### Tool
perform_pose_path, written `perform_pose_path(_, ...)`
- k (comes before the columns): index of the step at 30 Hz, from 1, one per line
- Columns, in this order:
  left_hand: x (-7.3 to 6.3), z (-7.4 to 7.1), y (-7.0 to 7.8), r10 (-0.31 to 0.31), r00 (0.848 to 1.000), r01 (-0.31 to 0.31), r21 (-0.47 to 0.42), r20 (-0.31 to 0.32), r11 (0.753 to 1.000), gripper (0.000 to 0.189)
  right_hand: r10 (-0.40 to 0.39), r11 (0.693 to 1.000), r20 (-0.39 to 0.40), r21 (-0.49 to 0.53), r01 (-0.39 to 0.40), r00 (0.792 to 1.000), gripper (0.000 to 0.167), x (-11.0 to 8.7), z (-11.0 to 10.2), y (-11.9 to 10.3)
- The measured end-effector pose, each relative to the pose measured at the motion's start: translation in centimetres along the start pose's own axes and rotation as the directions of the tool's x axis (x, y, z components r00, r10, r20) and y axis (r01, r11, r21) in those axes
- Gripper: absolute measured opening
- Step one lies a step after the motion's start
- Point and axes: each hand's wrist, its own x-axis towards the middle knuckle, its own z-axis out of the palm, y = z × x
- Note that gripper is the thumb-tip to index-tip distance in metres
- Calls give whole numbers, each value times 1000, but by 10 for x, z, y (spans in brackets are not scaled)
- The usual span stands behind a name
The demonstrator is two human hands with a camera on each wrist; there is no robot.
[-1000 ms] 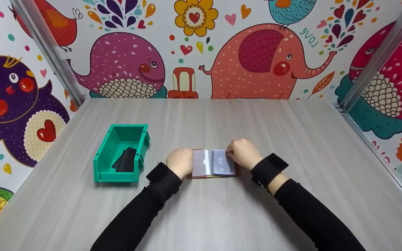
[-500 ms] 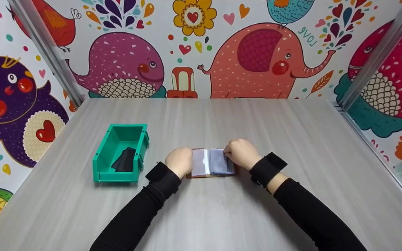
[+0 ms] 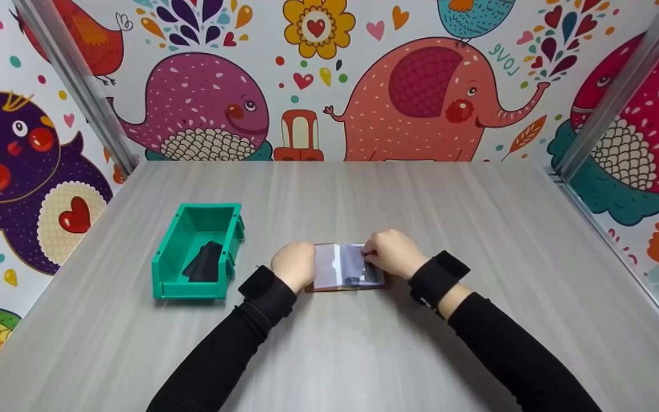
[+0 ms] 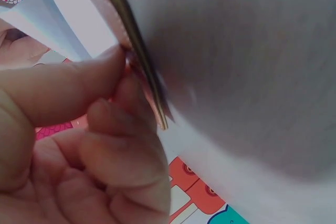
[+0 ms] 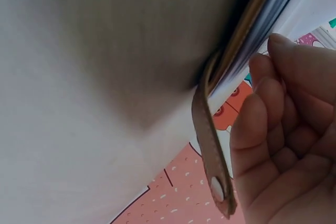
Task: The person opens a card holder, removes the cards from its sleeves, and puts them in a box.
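Under everything, 1 wide table top (image 3: pixel 467 200), pale grey-beige, with faint streaks as in wood grain. Standing directly on it, toward the left, 1 green plastic bin (image 3: pixel 190 290) of long rectangular shape, upright, open above, with lower front wall. Near the middle, to the right of the bin and apart from it, lying opened, 1 small brown leather-like card holder (image 3: pixel 325 276) with transparent plastic sleeves; at its edge, 1 brown strap (image 5: pixel 209 145) with 1 pale round snap button (image 5: pixel 217 188).

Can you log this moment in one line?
left hand: pinches open card holder; right hand: holds clear page; green bin: black contents inside
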Motion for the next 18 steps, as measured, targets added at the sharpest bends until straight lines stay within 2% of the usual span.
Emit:
perform_pose_path(10, 0, 1, -1, 12, 1000, -12, -5, -17, 1000, 6, 37, 999, -14, -10, -37, 999, 3, 6, 4, -14)
perform_pose_path(18, 1, 2, -2, 3, 1000, -2, -28, 10, 1000, 6, 57, 997, -70, -45, -60, 996, 7, 11, 10, -23)
